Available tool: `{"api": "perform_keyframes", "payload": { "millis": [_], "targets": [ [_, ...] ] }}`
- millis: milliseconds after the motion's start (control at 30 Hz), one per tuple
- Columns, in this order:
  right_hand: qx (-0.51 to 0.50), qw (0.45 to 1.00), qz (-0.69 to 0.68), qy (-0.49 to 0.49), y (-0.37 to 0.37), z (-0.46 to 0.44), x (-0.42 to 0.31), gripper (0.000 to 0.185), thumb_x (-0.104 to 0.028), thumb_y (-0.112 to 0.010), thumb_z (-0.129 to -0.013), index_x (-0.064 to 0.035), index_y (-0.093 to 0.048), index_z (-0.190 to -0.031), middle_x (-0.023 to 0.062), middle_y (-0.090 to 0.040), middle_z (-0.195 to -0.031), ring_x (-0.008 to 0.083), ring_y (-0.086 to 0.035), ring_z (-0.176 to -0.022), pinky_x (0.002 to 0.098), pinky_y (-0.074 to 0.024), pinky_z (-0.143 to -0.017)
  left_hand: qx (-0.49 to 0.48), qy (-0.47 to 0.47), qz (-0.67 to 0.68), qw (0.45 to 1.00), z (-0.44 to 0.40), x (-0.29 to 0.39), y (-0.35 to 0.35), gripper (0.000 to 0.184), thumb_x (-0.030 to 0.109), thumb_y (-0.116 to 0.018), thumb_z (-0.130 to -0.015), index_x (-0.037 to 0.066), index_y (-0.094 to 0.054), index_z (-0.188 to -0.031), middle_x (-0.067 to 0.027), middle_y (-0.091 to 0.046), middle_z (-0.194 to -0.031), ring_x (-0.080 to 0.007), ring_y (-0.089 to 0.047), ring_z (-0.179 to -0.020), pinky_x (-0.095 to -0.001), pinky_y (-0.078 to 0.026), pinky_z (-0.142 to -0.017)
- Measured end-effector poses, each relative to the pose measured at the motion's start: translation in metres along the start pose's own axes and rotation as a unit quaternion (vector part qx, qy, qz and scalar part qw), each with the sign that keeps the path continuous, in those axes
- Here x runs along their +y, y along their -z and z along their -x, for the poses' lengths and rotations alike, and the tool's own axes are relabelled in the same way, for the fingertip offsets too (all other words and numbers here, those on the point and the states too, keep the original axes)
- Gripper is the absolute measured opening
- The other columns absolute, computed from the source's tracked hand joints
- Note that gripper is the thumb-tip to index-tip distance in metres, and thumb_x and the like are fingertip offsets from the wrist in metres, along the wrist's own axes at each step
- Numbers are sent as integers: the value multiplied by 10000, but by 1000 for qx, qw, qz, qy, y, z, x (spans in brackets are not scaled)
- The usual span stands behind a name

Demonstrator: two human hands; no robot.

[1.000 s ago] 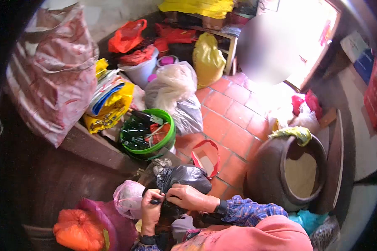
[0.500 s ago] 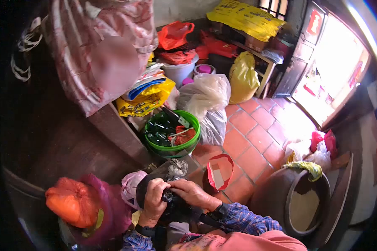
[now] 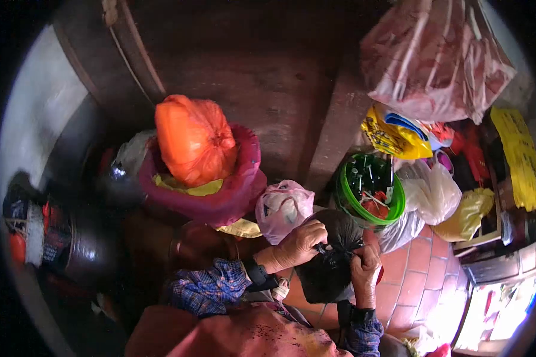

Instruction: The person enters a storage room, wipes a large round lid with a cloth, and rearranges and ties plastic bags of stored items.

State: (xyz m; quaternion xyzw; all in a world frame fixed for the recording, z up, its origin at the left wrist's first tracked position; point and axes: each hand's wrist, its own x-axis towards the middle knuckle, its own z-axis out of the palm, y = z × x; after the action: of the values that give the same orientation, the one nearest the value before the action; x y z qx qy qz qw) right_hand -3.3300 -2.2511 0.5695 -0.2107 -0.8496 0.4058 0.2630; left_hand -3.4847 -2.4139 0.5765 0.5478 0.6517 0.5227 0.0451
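Note:
Between my two hands hangs a black plastic bag [image 3: 324,276], gathered and twisted at its top. My left hand [image 3: 301,244] pinches one end of the gathered plastic, with the wrist bent inward. On the other side my right hand [image 3: 366,268] is closed on the opposite end of it. The fingers are apart from each other across the knot-like gather. Just left of the black bag, near my left hand, sits a pale pink plastic bag [image 3: 284,208].
A green-rimmed bucket [image 3: 401,202] with dark bottles stands beyond my right hand. An orange bag [image 3: 193,143] rests in a magenta sack [image 3: 250,184] at the left. A large pinkish sack [image 3: 435,59] hangs upper right. Clear and yellow bags [image 3: 467,217] lie at the right.
The view has swung left, so the orange bag and bucket appear further right. My hands, close together before, are now apart on either side of the black bag's gathered top.

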Motion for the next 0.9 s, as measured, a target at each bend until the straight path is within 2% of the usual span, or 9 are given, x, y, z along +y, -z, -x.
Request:
{"api": "perform_keyframes", "payload": {
  "millis": [133,167,200,300,533,600,667,733,900],
  "targets": [
    [34,992,97,67,-25,-9,-2,50,-15,-549,-695,2,-575,-734,130,-551,-852,333,-528,-844,420,-436,-768,45,132,17,990,20,-5,6,218,10,-709,-738,22,-497,-784,-117,-518,-780,-261,-554,-771,-342,-450,-716],
    [-30,996,83,28,-25,-9,7,239,-118,-669,-709,-20,-616,-921,167,-540,-1129,382,-483,-1096,464,-400,-940,67,163,82,981,21,-7,9,195,70,-716,-826,19,-528,-818,-78,-546,-791,-164,-555,-784,-294,-454,-716],
    [-40,995,80,35,-31,-13,-8,239,-118,-669,-709,-20,-616,-921,167,-540,-1129,382,-483,-1096,464,-400,-940,77,168,77,980,19,-6,13,195,70,-716,-826,19,-528,-818,-78,-546,-791,-164,-555,-784,-294,-454,-716],
    [-117,992,-11,53,-48,-24,-47,1040,-334,-879,-567,-99,-333,-1420,213,-270,-1490,395,-296,-1368,472,-287,-1117,117,205,229,944,7,3,32,173,109,-707,-866,5,-575,-905,-1,-559,-824,-92,-533,-814,-267,-467,-776],
    [-109,985,-130,37,-88,-61,-70,809,-3,-687,-658,-40,-370,-1402,170,-453,-1354,311,-418,-1283,394,-309,-1098,164,8,-54,985,-11,25,143,301,161,-758,-805,31,-565,-997,-76,-557,-982,-203,-544,-983,-365,-432,-895],
    [-53,989,-111,79,-82,-81,-94,827,72,-693,-671,-58,-361,-1417,113,-460,-1356,242,-426,-1264,355,-318,-1091,375,123,-78,916,10,-1,187,509,244,-800,-739,47,-534,-1126,-154,-506,-1133,-307,-498,-1061,-432,-405,-929],
    [-36,969,-241,34,-87,-102,-117,845,63,-704,-673,-66,-347,-1428,109,-450,-1359,235,-425,-1258,351,-317,-1090,479,170,-308,804,46,-50,242,766,264,-816,-713,41,-411,-1324,-210,-447,-1280,-362,-448,-1188,-452,-380,-992],
    [-41,965,-257,16,-109,-122,-124,837,72,-682,-687,-60,-330,-1435,118,-422,-1368,241,-407,-1266,348,-294,-1102,449,307,-417,728,67,-82,279,955,263,-812,-715,26,-253,-1453,-246,-371,-1402,-389,-364,-1299,-462,-322,-1074],
    [-13,976,-186,111,-208,-169,-121,755,-4,-647,-715,-45,-354,-1409,165,-425,-1352,309,-396,-1277,395,-284,-1105,448,316,-238,802,93,-150,312,1062,259,-813,-716,32,-132,-1499,-262,-334,-1445,-382,-373,-1312,-418,-313,-1106]
  ]
}}
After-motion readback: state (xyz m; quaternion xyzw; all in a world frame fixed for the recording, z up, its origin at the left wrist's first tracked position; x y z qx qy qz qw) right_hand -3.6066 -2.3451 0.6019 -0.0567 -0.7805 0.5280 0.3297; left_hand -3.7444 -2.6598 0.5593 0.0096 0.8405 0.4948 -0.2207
